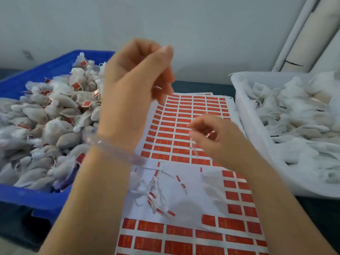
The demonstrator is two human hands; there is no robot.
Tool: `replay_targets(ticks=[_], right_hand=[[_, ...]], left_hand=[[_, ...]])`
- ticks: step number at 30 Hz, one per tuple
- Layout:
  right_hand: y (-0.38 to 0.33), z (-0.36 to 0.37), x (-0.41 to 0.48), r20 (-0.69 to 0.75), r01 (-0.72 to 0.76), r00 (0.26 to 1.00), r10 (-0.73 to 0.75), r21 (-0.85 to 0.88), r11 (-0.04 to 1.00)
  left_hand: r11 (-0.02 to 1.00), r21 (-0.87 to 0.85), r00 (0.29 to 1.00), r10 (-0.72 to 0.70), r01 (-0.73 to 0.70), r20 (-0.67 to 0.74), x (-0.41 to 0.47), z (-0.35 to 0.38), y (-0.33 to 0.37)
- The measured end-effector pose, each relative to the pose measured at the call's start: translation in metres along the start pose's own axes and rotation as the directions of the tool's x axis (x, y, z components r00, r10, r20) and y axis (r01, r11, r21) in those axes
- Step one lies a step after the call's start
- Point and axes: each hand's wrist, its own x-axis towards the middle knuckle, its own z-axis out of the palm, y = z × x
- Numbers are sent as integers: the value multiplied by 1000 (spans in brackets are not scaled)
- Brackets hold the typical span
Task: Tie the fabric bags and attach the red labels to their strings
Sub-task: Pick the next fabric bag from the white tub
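Note:
My left hand (136, 89) is raised above the label sheet (184, 126), fingers curled and thumb pressed to the forefinger as if pinching a thin string; motion blur hides what it holds. Lower and to the right, my right hand (215, 138) curls its fingers round a small red label (210, 134). A short white string (194, 149) dangles below that hand. The sheet carries rows of red labels, with a bare peeled patch in the middle. No fabric bag shows in either hand.
A blue crate (24, 196) on the left is heaped with tied bags bearing red labels. A white bin (257, 144) on the right holds loose untied bags. String offcuts and label scraps (158, 194) lie on the sheet's bare patch. A wall stands behind.

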Motion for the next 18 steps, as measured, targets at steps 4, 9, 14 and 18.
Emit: replay_targets(ticks=[4,9,14,18], right_hand=[[-11,-61,10,-233,-74,971,46,-113,991],[34,-111,41,-53,-491,851,522,-434,755],[68,-115,43,204,-563,642,739,-529,635],[76,-118,37,252,-630,611,750,-418,654]], left_hand=[[950,246,975,-212,192,60,7,31,-41],[836,352,876,-476,422,81,-5,34,-102],[801,384,852,-520,460,63,-13,23,-127],[819,356,866,-497,449,51,-18,17,-134]])
